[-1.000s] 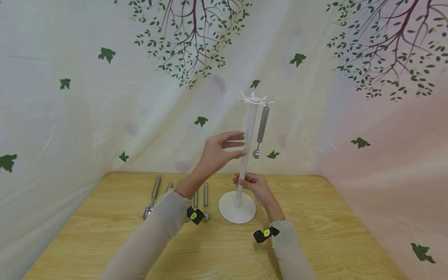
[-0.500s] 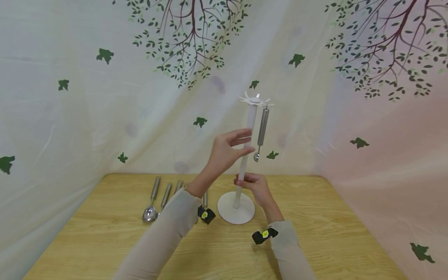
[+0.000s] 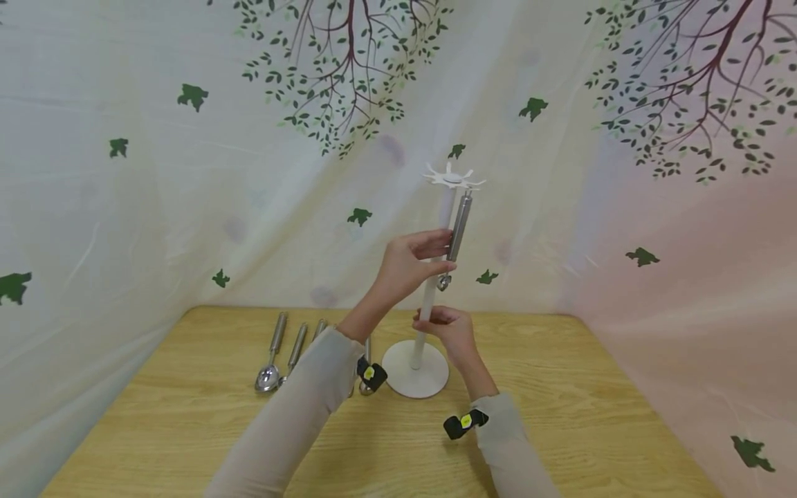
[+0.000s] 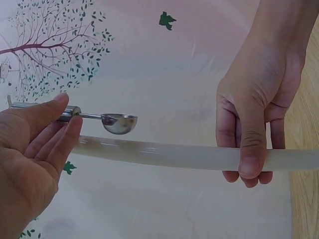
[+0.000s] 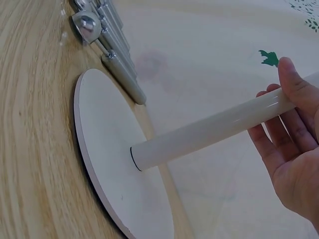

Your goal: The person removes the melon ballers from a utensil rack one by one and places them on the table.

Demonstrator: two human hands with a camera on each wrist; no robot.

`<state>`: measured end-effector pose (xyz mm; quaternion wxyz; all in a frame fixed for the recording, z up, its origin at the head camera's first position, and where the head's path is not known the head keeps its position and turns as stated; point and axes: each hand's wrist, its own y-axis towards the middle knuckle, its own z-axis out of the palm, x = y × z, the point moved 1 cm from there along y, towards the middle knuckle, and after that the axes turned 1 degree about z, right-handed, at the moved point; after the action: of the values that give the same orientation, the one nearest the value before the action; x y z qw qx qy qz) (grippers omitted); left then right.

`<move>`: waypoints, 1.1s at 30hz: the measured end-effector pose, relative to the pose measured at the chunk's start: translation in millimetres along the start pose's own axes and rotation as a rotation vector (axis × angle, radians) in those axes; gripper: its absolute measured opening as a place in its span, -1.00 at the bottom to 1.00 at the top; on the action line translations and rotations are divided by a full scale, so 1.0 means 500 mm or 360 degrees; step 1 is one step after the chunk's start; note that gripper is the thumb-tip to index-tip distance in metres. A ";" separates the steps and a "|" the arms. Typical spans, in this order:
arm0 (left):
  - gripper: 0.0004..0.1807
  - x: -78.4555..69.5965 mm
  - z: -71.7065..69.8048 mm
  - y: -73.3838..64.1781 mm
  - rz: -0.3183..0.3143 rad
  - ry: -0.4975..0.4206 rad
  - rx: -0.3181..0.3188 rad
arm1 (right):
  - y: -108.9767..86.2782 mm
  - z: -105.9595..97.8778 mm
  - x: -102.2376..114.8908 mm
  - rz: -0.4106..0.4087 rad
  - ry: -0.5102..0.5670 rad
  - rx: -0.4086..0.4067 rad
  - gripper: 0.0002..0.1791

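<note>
A white stand with a ring of hooks [image 3: 452, 179] on top rises from a round base [image 3: 416, 379]. A steel measuring spoon [image 3: 459, 227] hangs bowl-down by its handle end just under one hook. My left hand [image 3: 406, 268] pinches the lower part of its handle between thumb and fingers, beside the pole. In the left wrist view the spoon's small round bowl [image 4: 119, 123] sticks out past the fingertips. My right hand [image 3: 456, 333] grips the white pole [image 5: 214, 130] lower down, thumb on one side and fingers on the other.
Several more steel measuring spoons [image 5: 122, 74] lie in a row on the wooden table [image 3: 560, 401], left of the base; my left sleeve [image 3: 299, 408] partly hides them in the head view. A cloth backdrop [image 3: 280, 228] with printed leaves stands behind the table.
My left hand has moved right to the hanging measuring spoon and taken hold of its handle. The spoon has shifted left towards the pole, and the base has slid slightly left.
</note>
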<state>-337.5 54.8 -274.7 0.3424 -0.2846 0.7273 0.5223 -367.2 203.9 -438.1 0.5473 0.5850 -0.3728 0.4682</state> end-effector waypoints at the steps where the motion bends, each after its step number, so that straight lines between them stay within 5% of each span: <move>1: -0.44 0.000 0.000 0.001 -0.0011 -0.0008 -0.0002 | 0.000 0.000 0.000 0.0005 -0.0003 0.0000 -0.59; 16: -0.46 0.006 0.030 0.015 -0.0066 -0.0042 -0.0064 | 0.000 -0.006 0.000 0.0061 -0.0063 0.0023 -0.63; 33: -0.57 -0.003 0.029 0.024 -0.0068 -0.0105 -0.0123 | 0.000 -0.010 -0.003 0.0027 -0.0088 0.0056 -0.64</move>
<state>-342.7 72.2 -269.9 0.3661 -0.2956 0.6886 0.5517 -368.2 208.5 -439.7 0.5225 0.6041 -0.3845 0.4628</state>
